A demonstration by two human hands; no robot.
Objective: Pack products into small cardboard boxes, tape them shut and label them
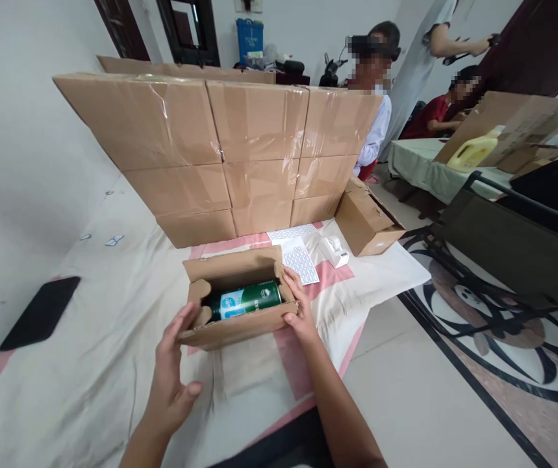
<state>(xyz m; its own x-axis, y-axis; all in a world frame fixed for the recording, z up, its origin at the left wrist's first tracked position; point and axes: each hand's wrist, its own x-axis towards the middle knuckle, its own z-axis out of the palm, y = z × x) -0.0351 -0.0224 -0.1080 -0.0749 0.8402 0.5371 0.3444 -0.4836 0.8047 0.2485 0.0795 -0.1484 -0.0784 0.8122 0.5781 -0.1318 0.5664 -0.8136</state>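
An open cardboard box [240, 333] sits in front of me on the cloth-covered table, its flaps raised. Inside it lies a green can [262, 297] on its side, with a light blue and white label. My right hand [301, 305] grips the box's right end, thumb on the near side and fingers over the end. At the left end, my left hand [174, 364] has its fingers against the box's corner flap, while the thumb stands well apart. Part of the can is hidden by the flaps.
A wall of taped cardboard boxes [264, 130] rises behind. To its right stand another carton [371, 221], a white tape dispenser [334, 251] and label sheets [301, 261]. A black pad [39, 312] lies at left. People are beyond, near a second table [419, 159].
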